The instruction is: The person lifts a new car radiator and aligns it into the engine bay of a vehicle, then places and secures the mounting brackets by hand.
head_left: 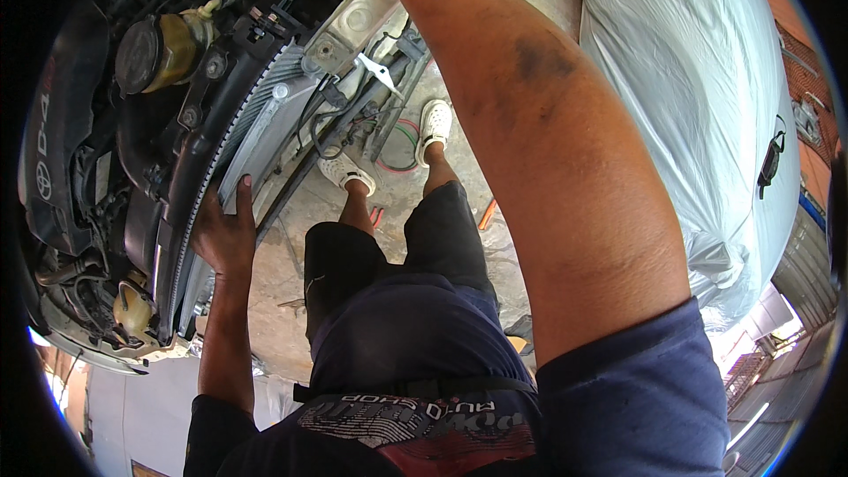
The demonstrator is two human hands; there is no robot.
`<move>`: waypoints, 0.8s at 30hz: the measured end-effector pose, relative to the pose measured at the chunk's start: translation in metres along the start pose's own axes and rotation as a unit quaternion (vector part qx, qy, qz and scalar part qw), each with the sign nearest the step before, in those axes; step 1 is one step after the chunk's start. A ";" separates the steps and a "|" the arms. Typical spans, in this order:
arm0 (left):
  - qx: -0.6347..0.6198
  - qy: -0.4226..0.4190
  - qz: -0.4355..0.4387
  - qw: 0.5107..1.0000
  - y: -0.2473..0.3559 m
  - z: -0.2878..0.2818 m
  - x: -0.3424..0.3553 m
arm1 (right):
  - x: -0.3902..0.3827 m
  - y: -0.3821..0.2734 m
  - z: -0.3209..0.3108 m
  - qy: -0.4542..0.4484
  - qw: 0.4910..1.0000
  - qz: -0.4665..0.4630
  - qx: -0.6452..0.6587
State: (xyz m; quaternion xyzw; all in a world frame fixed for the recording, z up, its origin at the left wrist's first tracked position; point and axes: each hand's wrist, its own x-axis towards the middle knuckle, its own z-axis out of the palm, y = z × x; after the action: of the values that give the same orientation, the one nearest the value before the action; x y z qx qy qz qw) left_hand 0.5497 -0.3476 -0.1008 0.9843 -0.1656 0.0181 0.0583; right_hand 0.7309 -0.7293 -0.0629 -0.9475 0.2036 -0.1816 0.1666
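Observation:
My left hand (225,230) is at the front of an open engine bay, wrapped over a thin silver condenser (265,119). Its thumb points up along the front face, and its fingers go out of sight behind. Right behind the condenser runs the radiator (199,155), with a black top tank and a pale crimped edge. My right forearm (530,115), marked with a dark smudge, stretches up past the metal crossmember (353,22). The right hand itself lies beyond the upper edge of the picture, so what it touches is hidden.
A black engine cover (66,141) and a yellowish reservoir with a dark cap (150,53) fill the bay. Hoses (402,146) lie on the concrete floor near my white clogs (433,124). At right stands a large shape under silvery plastic sheeting (680,79).

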 end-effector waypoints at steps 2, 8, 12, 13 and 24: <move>-0.005 -0.009 -0.010 1.000 0.001 0.000 0.000 | 0.000 0.000 0.001 0.006 1.000 -0.007 -0.010; -0.012 -0.009 -0.018 1.000 0.001 -0.001 0.000 | -0.001 -0.001 0.000 0.013 1.000 0.002 0.008; -0.018 -0.017 -0.029 0.999 0.001 0.000 0.000 | -0.002 -0.004 -0.003 0.013 1.000 0.004 0.014; -0.018 -0.015 -0.029 0.999 0.002 0.000 0.000 | -0.004 -0.004 -0.005 0.015 1.000 0.002 0.017; 0.006 -0.001 -0.009 1.000 -0.004 0.002 -0.002 | -0.001 -0.002 0.001 0.016 1.000 -0.018 0.011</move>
State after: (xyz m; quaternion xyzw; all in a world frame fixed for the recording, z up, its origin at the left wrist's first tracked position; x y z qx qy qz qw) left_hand 0.5490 -0.3433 -0.1034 0.9861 -0.1568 0.0176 0.0524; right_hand 0.7307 -0.7264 -0.0628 -0.9461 0.1876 -0.2021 0.1700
